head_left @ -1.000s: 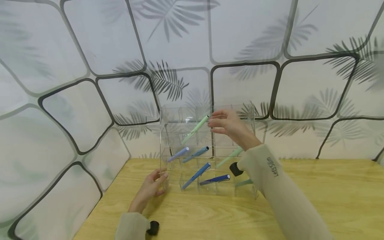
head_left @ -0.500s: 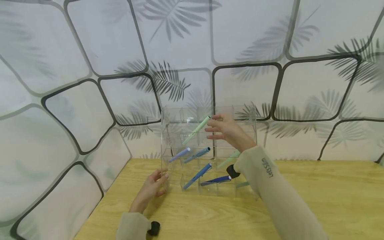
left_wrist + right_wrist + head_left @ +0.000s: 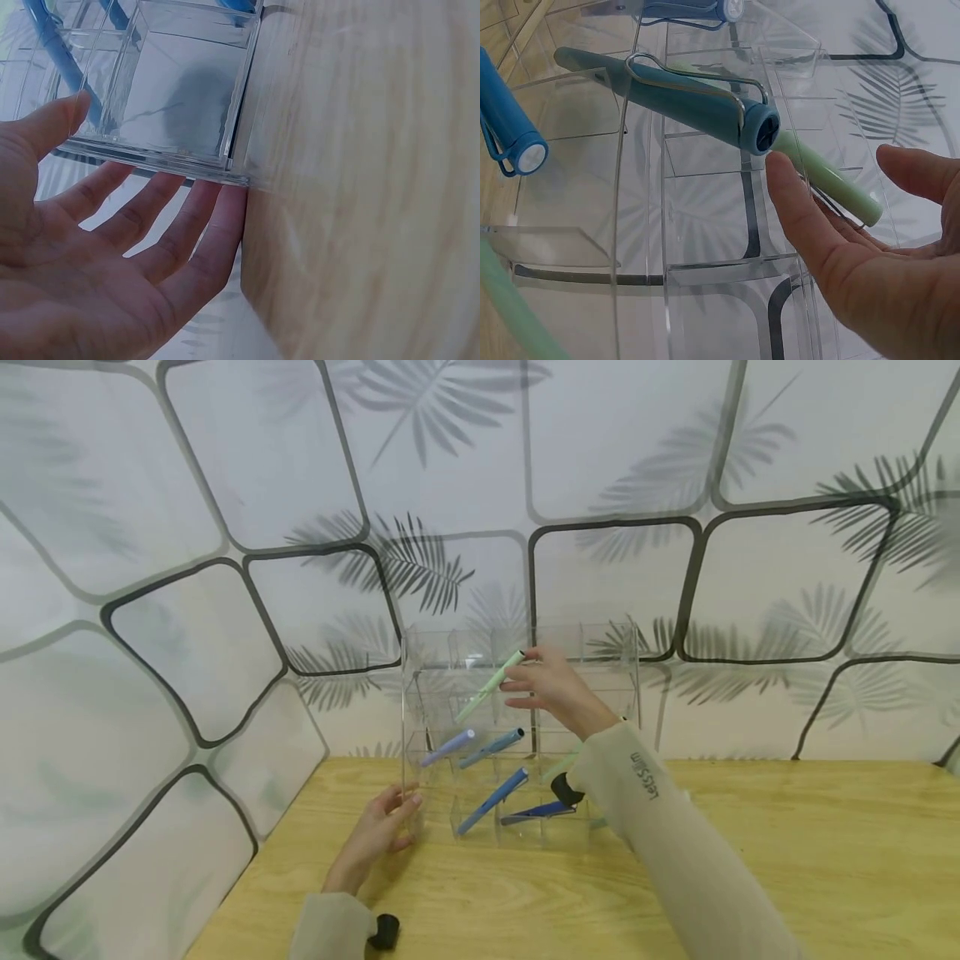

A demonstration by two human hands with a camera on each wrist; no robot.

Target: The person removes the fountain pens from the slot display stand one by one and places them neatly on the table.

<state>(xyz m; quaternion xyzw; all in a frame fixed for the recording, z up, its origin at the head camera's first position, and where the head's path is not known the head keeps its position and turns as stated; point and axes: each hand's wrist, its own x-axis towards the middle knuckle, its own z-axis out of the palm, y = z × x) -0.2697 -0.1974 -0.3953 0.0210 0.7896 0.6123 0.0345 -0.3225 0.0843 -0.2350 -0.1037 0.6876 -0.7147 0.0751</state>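
A clear acrylic pen rack [image 3: 517,839] stands on the table, with pens slanting from its compartments. My left hand [image 3: 375,835] is at the rack's lower left side. In the left wrist view its fingers [image 3: 176,240] are nearly straight against the side wall, with the thumb over the front edge. My right hand [image 3: 558,689] is beside the upper end of a light green pen [image 3: 487,687]. Its thumb and forefinger stand apart around that pen's end [image 3: 847,191] in the right wrist view; no grip is visible. A teal-blue pen [image 3: 697,105] sticks out closer to that camera.
Lower compartments hold a lilac pen [image 3: 448,747], a mid-blue pen [image 3: 491,802] and a dark blue pen [image 3: 538,812]. Another light green pen [image 3: 558,766] is partly behind the right sleeve [image 3: 652,802]. A leaf-patterned curtain [image 3: 607,460] rises behind the wooden table [image 3: 810,843].
My right hand has moved left and slightly down, its fingers coming in beside the upper light green pen. The left hand stays at the rack's side, and the pens look unmoved.
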